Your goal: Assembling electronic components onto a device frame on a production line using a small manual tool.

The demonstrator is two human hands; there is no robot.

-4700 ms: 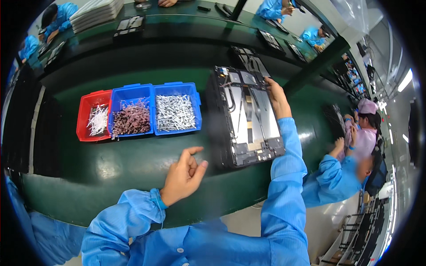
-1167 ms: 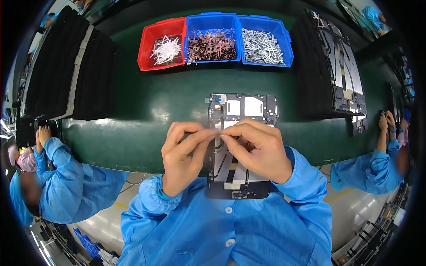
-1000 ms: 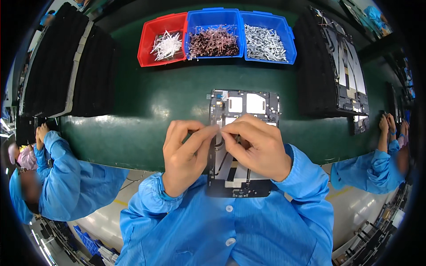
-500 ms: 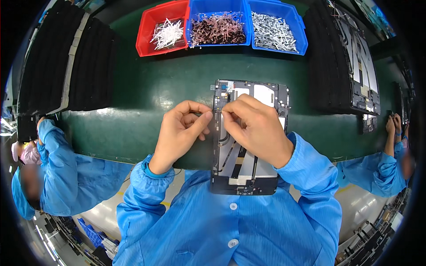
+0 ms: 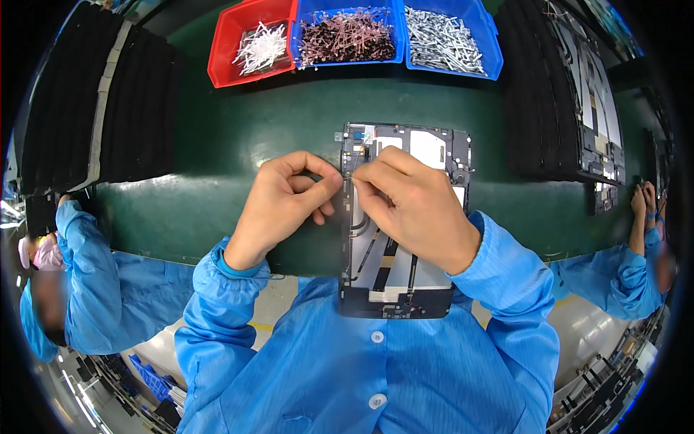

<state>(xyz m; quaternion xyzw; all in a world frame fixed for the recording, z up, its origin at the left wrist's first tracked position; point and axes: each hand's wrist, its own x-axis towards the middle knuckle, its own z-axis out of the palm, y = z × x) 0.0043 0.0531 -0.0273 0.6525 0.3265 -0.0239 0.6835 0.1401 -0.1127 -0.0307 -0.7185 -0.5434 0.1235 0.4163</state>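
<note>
A tablet chassis (image 5: 395, 295) with black edges, white inner panels and dark ribbon cables lies in front of me, its near end close to my jacket. My left hand (image 5: 289, 199) is closed in a pinch beside its left edge, thumb against index finger. Over the upper left part of the chassis, my right hand (image 5: 416, 202) pinches too, its fingertips just right of the left hand's. Whatever sits between either pair of fingertips is too small to make out. The right hand hides part of the chassis's middle.
At the back stand a red bin (image 5: 220, 54) of white strips, a blue bin (image 5: 348, 64) of copper-brown flex parts and a blue bin (image 5: 491, 47) of silvery strips. Black stacked trays (image 5: 137, 108) rise at left; more chassis (image 5: 596, 101) are stacked at right. Co-workers sit on both sides.
My left hand has shifted slightly left and up, and the right hand slightly left. Both stay pinched. The chassis appears a little further left in view.
</note>
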